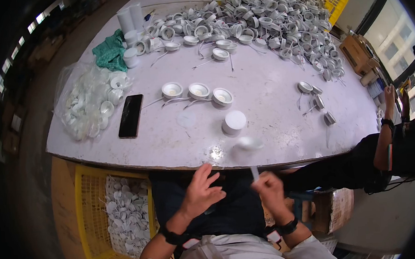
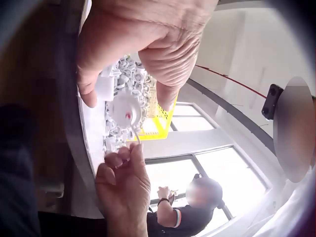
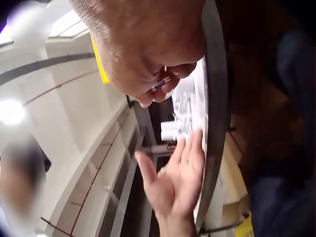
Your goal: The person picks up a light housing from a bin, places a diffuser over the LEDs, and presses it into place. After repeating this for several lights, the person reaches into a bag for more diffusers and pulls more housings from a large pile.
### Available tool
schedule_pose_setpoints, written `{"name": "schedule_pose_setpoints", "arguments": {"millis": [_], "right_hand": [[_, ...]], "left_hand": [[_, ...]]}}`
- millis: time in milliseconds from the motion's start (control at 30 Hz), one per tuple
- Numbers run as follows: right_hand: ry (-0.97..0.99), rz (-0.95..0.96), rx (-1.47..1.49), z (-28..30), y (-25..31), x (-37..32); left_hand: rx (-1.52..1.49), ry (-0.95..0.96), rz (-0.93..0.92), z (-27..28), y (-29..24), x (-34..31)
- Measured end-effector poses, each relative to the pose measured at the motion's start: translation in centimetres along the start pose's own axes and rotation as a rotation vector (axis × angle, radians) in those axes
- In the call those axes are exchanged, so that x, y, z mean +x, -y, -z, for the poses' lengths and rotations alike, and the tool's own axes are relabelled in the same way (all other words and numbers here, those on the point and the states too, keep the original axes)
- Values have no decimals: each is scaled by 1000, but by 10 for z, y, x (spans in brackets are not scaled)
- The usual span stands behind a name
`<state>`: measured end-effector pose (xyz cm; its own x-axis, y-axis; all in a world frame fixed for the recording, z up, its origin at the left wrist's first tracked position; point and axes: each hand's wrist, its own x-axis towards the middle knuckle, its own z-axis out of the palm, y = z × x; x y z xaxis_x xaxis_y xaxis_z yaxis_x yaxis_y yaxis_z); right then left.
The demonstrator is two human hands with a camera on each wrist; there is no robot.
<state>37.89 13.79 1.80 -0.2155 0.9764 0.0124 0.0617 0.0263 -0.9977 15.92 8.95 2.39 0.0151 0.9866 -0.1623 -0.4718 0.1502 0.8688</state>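
Note:
My right hand (image 1: 270, 192) pinches the white cable (image 1: 255, 173) of a small round white downlight (image 1: 249, 145), which is blurred over the table's near edge. In the right wrist view, bare wire ends (image 3: 162, 84), one blue, poke out of the curled fingers. My left hand (image 1: 201, 194) holds nothing, its fingers spread to the left of the lamp. Just behind the lamp stands a white round piece with a flat top (image 1: 234, 122). Further back, three white downlights (image 1: 199, 90) lie in a row with their cables toward the left.
A large heap of downlights (image 1: 277, 21) covers the table's back. At left are a phone (image 1: 131, 116), a bag of white parts (image 1: 89, 101) and a green cloth (image 1: 110, 51). Several downlights (image 1: 317, 90) lie at right. A yellow crate (image 1: 92, 222) stands below; another person (image 1: 398, 146) is at right.

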Motion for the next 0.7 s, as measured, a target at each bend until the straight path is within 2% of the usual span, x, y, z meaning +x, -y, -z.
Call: {"name": "schedule_pose_setpoints", "arguments": {"millis": [33,100,133,200,267,333,400,500,700], "right_hand": [[137,27,-15,-13,7,-10],[378,38,21,-30,10,-21],[459,128,-51,-36,11,-21],[620,55,-14,-45,15,-17],[586,91,-23,-49,35,11],[103,-110,-184,-40,20,55],[-156,-119,-278,-28,3,118],[-174,-159,-314,-25,-2,162],[-101,-159,-265,-22,-8,158]], "left_hand": [[-92,-68,-67,-10,3,6],[-66,-84,-99,-8,6,13],[-35,-106,-129,-7,5,14],[26,-210,-150,2,1,6],[32,-306,-198,11,-1,-4],[60,-363,-175,23,-9,-15],[74,-379,-175,29,-8,-23],[218,-384,-199,39,13,-28],[182,-369,-196,40,21,-34]]}}
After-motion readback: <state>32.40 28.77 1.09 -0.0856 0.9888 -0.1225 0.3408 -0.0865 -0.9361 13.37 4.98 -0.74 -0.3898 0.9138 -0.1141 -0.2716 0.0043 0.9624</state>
